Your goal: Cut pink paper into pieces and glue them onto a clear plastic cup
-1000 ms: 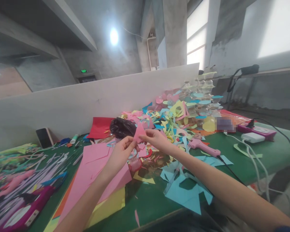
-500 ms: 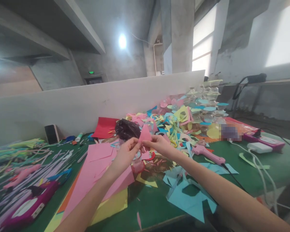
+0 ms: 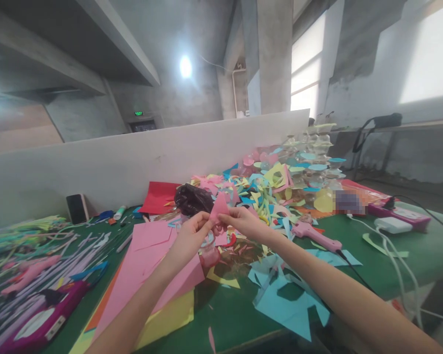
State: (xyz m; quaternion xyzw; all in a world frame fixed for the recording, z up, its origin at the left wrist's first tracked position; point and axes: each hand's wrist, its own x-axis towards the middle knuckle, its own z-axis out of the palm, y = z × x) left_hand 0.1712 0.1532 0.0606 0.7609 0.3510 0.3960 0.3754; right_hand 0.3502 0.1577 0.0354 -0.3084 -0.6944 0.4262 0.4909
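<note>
A small piece of pink paper (image 3: pixel 219 206), pointed at the top, is pinched between my two hands above the middle of the table. My left hand (image 3: pixel 196 230) grips its lower left edge, fingers closed. On the other side, my right hand (image 3: pixel 242 222) closes on its lower right part. Fingertips hide the paper's bottom. Just below the hands stands a clear cup-like piece (image 3: pixel 209 253) with pink in it. Sheets of pink paper (image 3: pixel 147 250) lie under my left forearm, and cut blue paper (image 3: pixel 286 305) lies below my right forearm.
Behind the hands are a black plastic bag (image 3: pixel 194 199) and a heap of paper scraps (image 3: pixel 258 184). A pink glue gun (image 3: pixel 317 237) with a cord lies right. Stacked clear cups (image 3: pixel 319 147) stand at the back right. Pipe cleaners (image 3: pixel 79 253), a magenta box (image 3: pixel 46 319) and a phone (image 3: pixel 77 209) are left.
The view has shifted slightly, so things sit a little further left. Both hands keep hold of the pink paper, which has barely changed its tilt.
</note>
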